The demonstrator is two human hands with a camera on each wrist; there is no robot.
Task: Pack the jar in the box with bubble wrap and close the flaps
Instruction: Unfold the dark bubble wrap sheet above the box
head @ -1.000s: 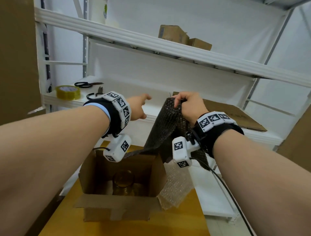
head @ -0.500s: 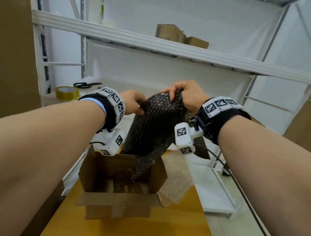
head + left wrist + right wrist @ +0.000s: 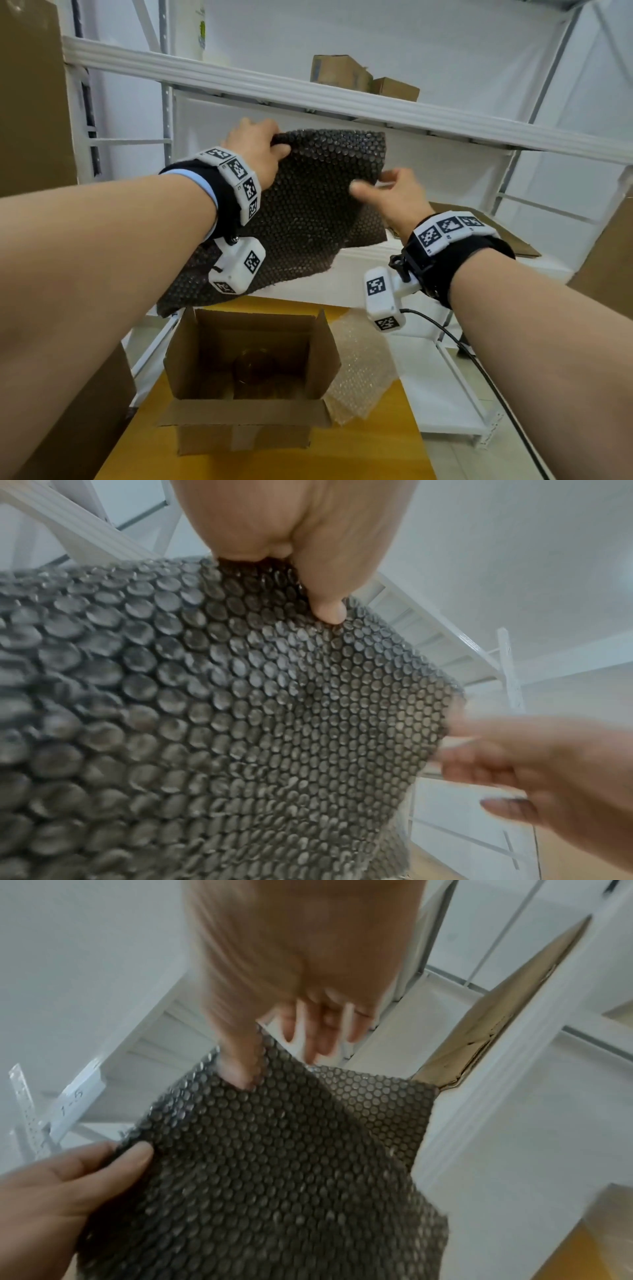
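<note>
The dark grey bubble-wrap sheet (image 3: 308, 205) hangs spread directly above the open brown cardboard box (image 3: 246, 414) holding the glass jar (image 3: 255, 368), left hand (image 3: 255, 150) pinching its top corner, right hand (image 3: 394, 198) pinching its right edge.

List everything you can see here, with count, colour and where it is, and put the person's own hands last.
Black bubble wrap: one sheet, dark, held spread in the air above the box.
Box: one, brown cardboard, flaps open, on the yellow table.
Jar: one, clear glass, inside the box.
Clear bubble wrap: one piece, see-through, on the table right of the box.
Small boxes: two, brown, on the upper white shelf.
Flat cardboard: one, brown, on the lower shelf.
Left hand: grips the sheet's top left corner.
Right hand: pinches the sheet's right edge.
</note>
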